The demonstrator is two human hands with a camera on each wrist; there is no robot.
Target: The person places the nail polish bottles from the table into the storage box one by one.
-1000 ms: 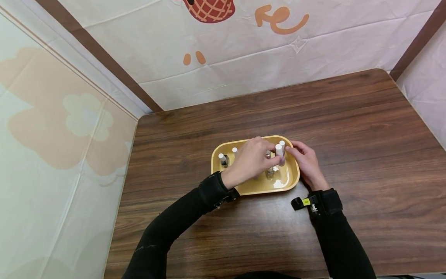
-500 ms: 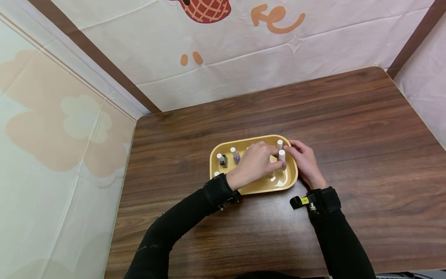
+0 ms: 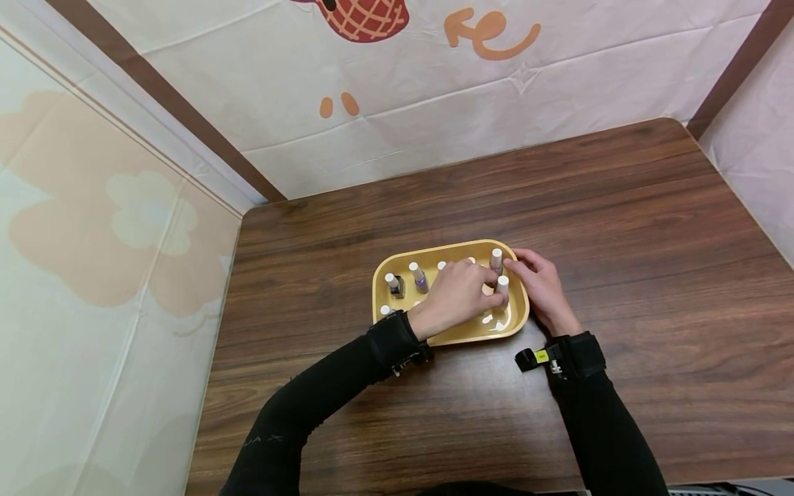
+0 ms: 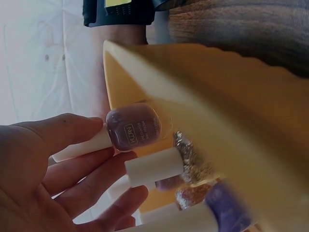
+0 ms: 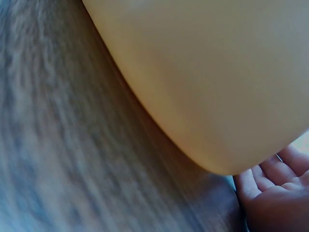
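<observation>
My left hand (image 3: 457,291) reaches over the yellow tray (image 3: 477,338) and pinches a nail polish bottle by its white cap (image 3: 502,284). In the left wrist view this bottle (image 4: 133,126) is mauve with a printed label, close to the tray's inner wall. Beside it are a silver glitter nail polish (image 4: 193,159) and a purple one (image 4: 227,208). My right hand (image 3: 547,288) holds the tray's right end, thumb over the rim, with its fingers (image 5: 277,171) along the outer wall. Another white-capped bottle (image 3: 496,260) stands in the tray's back right corner.
A black nail polish bottle (image 3: 397,285) and a purple one (image 3: 420,280) stand at the tray's left, with another white cap (image 3: 385,310) in front. The tray rests on a wooden table (image 3: 620,227) against a printed cloth wall (image 3: 434,131).
My left hand has moved slightly toward the tray's front right with the pinched bottle, lowering it beside the back corner bottle. My right hand stays at the tray's end.
</observation>
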